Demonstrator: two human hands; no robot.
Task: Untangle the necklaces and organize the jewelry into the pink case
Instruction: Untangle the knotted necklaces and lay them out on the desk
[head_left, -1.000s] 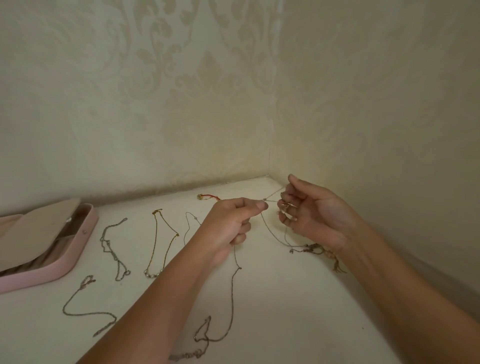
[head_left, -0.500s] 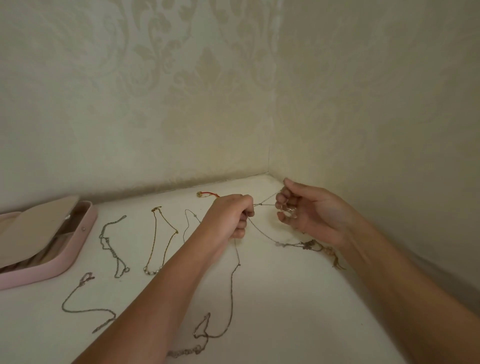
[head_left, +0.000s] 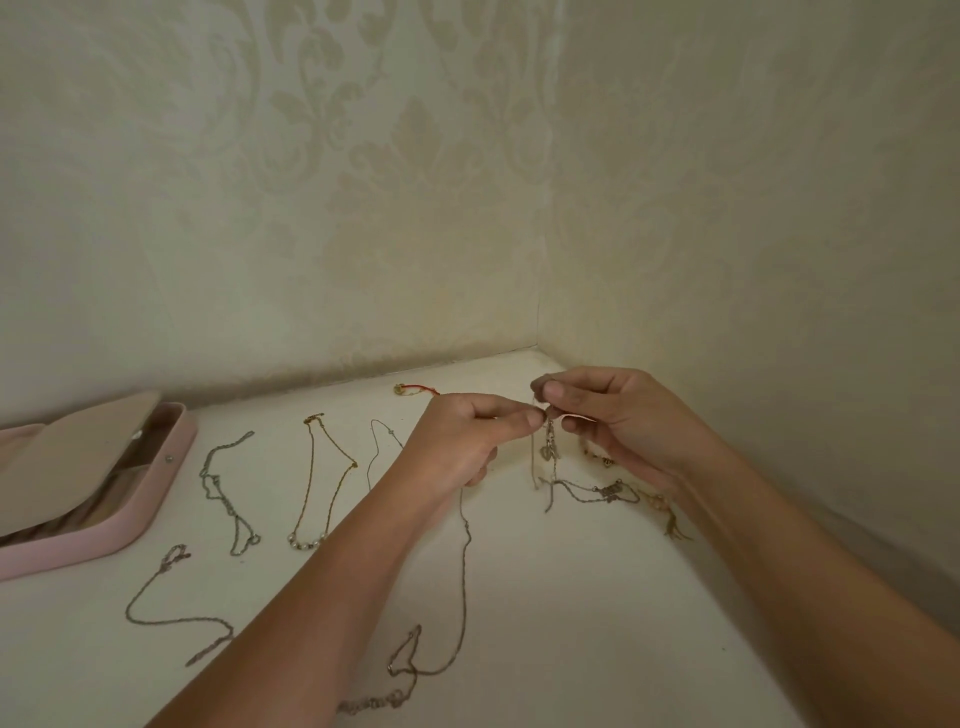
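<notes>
Pinching the pendant chain (head_left: 549, 448), left hand (head_left: 465, 441) beside right hand (head_left: 621, 421)

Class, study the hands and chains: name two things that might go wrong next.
The left hand and right hand pinch a fine chain that hangs down to the tangle; a hard pull might tighten it or snap a link. The left forearm crosses a long chain and might drag it.

1. Two hands: left hand (head_left: 462, 441), right hand (head_left: 618, 421).
2. One pink case (head_left: 161, 483).
3. One red cord (head_left: 415, 388).
4. One tangle of chains (head_left: 608, 491).
5. Four or five loose chains: silver chain (head_left: 228, 504), gold chain (head_left: 307, 543), wavy chain (head_left: 174, 553), long chain (head_left: 466, 571), thin chain (head_left: 370, 457), the last two perhaps joined under the arm.
</notes>
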